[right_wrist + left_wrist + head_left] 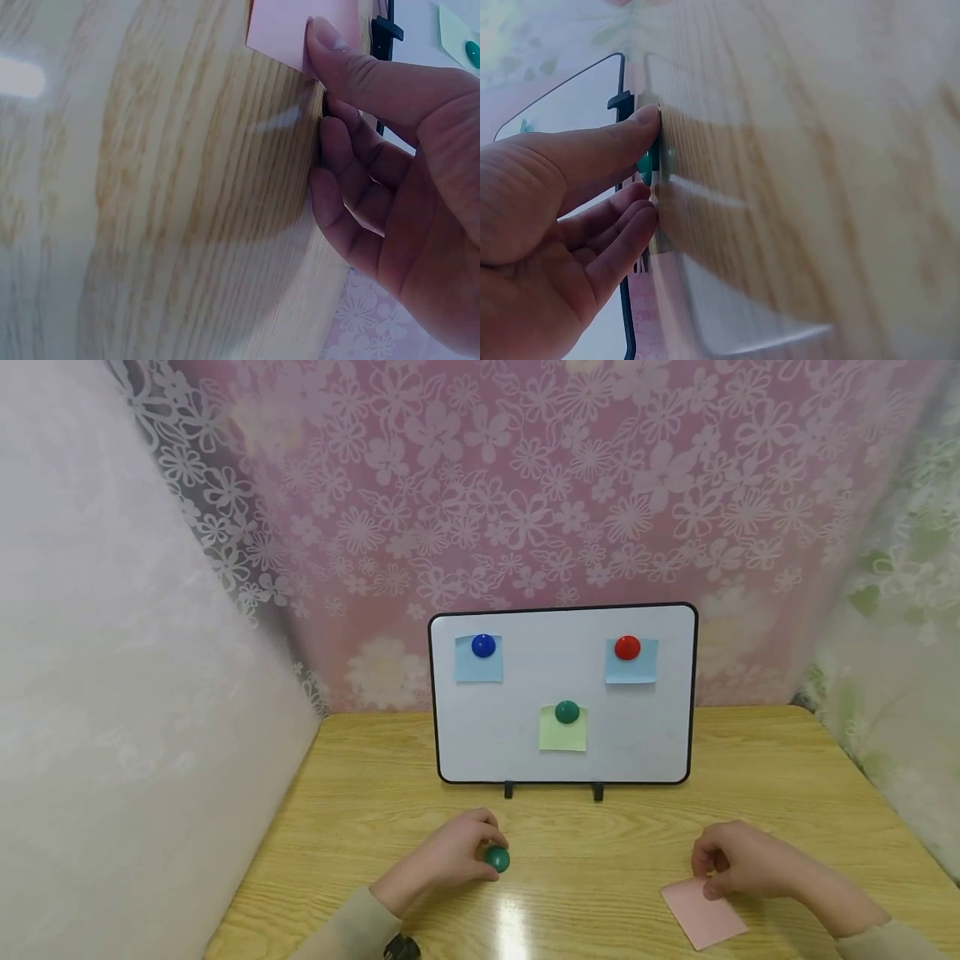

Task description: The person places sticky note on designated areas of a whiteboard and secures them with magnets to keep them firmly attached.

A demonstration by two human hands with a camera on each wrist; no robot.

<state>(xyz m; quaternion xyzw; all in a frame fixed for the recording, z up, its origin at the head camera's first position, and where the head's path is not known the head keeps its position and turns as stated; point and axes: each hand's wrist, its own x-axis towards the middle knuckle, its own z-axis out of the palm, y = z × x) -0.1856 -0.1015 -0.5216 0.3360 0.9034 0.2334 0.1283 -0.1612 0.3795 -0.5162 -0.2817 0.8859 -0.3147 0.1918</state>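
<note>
On the wooden table, my left hand (459,850) grips a round green magnet (497,859) between thumb and fingers. The left wrist view shows that magnet (646,166) partly hidden behind the thumb, down at the tabletop. Farther right, my right hand (744,862) pinches the upper edge of a pink sticky note (705,917). In the right wrist view the thumb lies over this note (289,34), with the other fingers curled below. Most of the note rests low over the table; whether it touches the surface I cannot tell.
A black-framed whiteboard (510,735) stands on small black feet behind the hands. Blue (483,646), red (627,647) and green (567,712) magnets hold two blue notes and one pale green note on it. A dark object (402,947) sits beside the left sleeve.
</note>
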